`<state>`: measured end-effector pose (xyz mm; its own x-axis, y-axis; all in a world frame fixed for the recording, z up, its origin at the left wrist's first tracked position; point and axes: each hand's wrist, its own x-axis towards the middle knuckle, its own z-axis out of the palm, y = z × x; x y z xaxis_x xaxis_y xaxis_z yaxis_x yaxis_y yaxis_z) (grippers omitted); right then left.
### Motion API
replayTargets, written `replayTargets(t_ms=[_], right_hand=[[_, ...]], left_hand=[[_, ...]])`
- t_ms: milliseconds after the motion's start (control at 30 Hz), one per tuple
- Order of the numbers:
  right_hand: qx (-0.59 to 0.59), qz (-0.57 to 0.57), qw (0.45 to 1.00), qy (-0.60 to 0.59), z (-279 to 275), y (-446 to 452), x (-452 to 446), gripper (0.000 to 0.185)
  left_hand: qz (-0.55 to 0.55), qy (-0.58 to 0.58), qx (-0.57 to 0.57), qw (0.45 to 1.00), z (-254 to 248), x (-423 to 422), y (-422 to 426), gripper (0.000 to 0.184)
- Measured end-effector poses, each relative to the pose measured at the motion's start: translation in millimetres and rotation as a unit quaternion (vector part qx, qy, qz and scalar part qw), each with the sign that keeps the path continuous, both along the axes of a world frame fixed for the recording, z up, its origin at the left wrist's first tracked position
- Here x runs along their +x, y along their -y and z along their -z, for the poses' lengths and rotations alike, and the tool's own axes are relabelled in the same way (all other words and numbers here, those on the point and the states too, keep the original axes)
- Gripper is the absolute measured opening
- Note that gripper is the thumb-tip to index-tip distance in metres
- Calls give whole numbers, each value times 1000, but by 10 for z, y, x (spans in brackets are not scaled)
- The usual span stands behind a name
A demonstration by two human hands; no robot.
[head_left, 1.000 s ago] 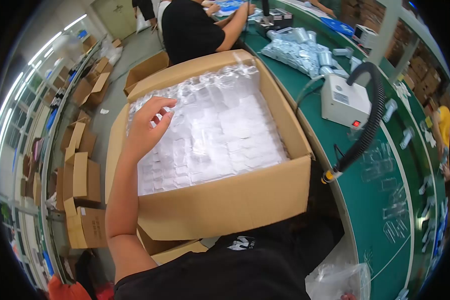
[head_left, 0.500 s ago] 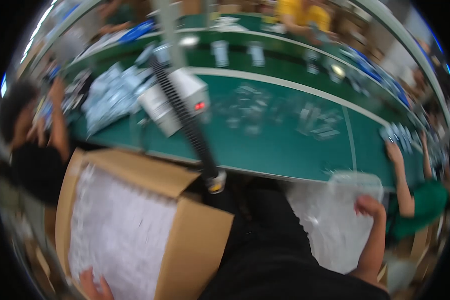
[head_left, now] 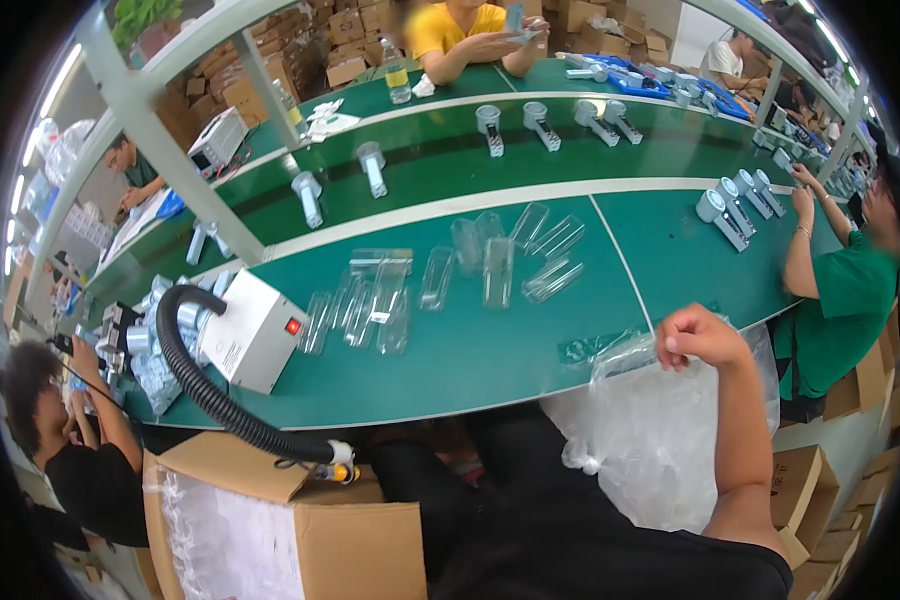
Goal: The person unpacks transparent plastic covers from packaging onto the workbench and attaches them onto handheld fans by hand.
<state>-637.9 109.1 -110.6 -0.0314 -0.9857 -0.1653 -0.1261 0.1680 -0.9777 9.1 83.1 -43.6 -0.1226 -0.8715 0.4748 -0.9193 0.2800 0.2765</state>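
Observation:
My right hand (head_left: 705,337) hovers at the table's front edge, over the mouth of a large clear plastic bag (head_left: 660,455) that hangs beside my lap. Its fingers are curled inward, and whether they pinch the film is hidden. My left hand is out of view. To my left stands an open cardboard box (head_left: 360,545) lined with white plastic film (head_left: 235,545). Clear plastic trays (head_left: 497,272) lie scattered on the green table (head_left: 470,365) ahead of me.
A white box with a red switch (head_left: 255,330) and black corrugated hose (head_left: 185,360) stands at left, near bagged grey-blue parts (head_left: 150,370). Grey handheld devices (head_left: 490,130) line the belt (head_left: 425,165). Co-workers sit left (head_left: 90,450), right (head_left: 840,280) and opposite (head_left: 460,40).
The view has swung and sharpened. My left hand, earlier over the lined box, has left the frame. My right hand has risen from beside the bag to its mouth at the table edge.

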Motion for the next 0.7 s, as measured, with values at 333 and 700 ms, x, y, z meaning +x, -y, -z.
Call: replayTargets(t_ms=[333, 700], right_hand=[[-262, 303, 911, -102, 620, 2069, -648, 33], [-232, 337, 879, -244, 1006, 2141, -866, 29]], left_hand=[[391, -252, 82, 881, 739, -2936, 1005, 26], [329, -291, 232, 868, 1625, -3288, 1683, 22]])
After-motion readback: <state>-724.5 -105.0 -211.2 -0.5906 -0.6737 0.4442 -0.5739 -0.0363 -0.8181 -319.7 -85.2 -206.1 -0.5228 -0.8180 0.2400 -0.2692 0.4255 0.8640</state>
